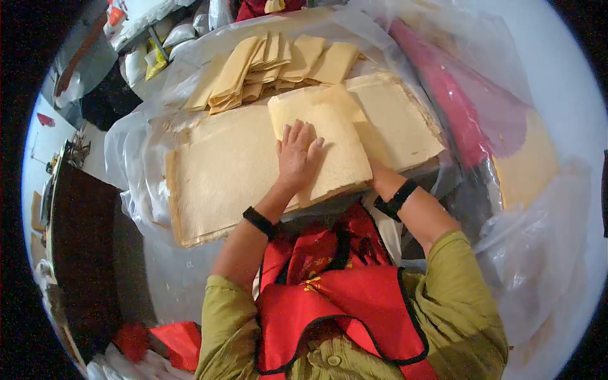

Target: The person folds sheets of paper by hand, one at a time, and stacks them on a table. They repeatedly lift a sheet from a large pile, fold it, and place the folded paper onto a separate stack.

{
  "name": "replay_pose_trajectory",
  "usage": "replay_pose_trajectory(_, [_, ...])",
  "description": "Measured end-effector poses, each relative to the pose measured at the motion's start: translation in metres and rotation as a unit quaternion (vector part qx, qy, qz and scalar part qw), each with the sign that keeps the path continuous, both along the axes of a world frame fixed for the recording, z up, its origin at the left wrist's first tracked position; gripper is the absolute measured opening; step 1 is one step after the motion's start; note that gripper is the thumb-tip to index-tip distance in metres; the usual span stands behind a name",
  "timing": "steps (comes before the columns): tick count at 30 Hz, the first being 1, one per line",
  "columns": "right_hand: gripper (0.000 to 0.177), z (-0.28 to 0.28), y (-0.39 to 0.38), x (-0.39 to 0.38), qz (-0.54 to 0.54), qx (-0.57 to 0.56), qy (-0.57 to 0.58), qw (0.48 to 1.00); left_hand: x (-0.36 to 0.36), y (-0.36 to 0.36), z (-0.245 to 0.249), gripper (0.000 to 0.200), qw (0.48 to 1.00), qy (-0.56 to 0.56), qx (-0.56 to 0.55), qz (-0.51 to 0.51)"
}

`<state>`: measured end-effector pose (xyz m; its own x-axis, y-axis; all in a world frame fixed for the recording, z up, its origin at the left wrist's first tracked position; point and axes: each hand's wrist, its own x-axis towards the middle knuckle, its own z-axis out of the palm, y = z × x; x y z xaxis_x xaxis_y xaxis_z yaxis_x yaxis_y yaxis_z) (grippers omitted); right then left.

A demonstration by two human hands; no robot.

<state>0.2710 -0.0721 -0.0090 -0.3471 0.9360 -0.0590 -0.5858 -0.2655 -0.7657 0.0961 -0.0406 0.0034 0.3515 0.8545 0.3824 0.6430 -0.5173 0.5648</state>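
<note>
My left hand [297, 155] lies flat on a folded pale yellow sheet [339, 142], its fingers spread and pointing away from me. At the near right corner of that folded sheet is my right hand [382, 177], its fingers hidden by the sheet's edge. Underneath is a wide stack of similar thin, textured sheets [221, 164] with uneven, browned edges. The folded sheet covers the middle of this stack. Beyond it, several folded strips [272, 60] of the same yellow material lie overlapping in a pile.
Clear plastic sheeting [145, 158] drapes around the stack. To the right, plastic also covers a pink and yellow surface [468, 126]. A dark brown panel [82, 247] stands at left. Bags [180, 35] sit at the back left. Red cloth [180, 345] lies at the lower left.
</note>
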Motion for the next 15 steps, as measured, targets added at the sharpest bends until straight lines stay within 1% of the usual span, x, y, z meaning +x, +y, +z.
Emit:
replay_pose_trajectory(2, [0.042, 0.013, -0.004, 0.001, -0.021, -0.006, 0.030, 0.999, 0.005, -0.003, 0.000, 0.053, 0.995, 0.095, -0.014, 0.019])
replay_pose_trajectory(4, [0.040, 0.047, -0.017, -0.011, -0.124, -0.070, -0.001, 0.990, 0.011, -0.005, 0.007, 0.054, 0.990, 0.133, -0.024, 0.035])
replay_pose_trajectory(5, [0.040, 0.056, -0.021, -0.016, -0.173, -0.104, -0.017, 0.979, 0.012, -0.006, 0.008, 0.054, 0.987, 0.152, -0.031, 0.043])
replay_pose_trajectory(6, [0.040, 0.048, -0.017, -0.010, -0.163, 0.029, -0.197, 0.966, 0.014, -0.006, 0.006, 0.054, 0.986, 0.156, -0.025, 0.054])
replay_pose_trajectory(7, [0.040, 0.038, -0.007, 0.002, -0.146, 0.162, -0.367, 0.904, 0.015, -0.005, 0.002, 0.055, 0.985, 0.159, -0.018, 0.065])
replay_pose_trajectory(8, [0.041, 0.032, 0.003, 0.014, -0.143, 0.223, -0.472, 0.841, 0.016, -0.005, 0.001, 0.055, 0.984, 0.161, -0.010, 0.076])
replay_pose_trajectory(9, [0.041, 0.029, 0.012, 0.024, -0.148, 0.280, -0.568, 0.760, 0.016, -0.005, 0.001, 0.055, 0.983, 0.164, -0.008, 0.079])
replay_pose_trajectory(11, [0.043, 0.031, 0.021, 0.039, -0.206, 0.258, -0.658, 0.676, 0.017, -0.007, 0.000, 0.056, 0.982, 0.169, -0.004, 0.081])
replay_pose_trajectory(14, [0.041, 0.041, 0.008, 0.021, -0.176, 0.366, -0.701, 0.586, 0.016, 0.002, -0.014, 0.055, 0.984, 0.159, 0.008, 0.083])
replay_pose_trajectory(15, [0.043, 0.036, 0.008, 0.014, -0.146, 0.425, -0.702, 0.553, 0.015, 0.003, -0.015, 0.054, 0.984, 0.146, -0.010, 0.103])
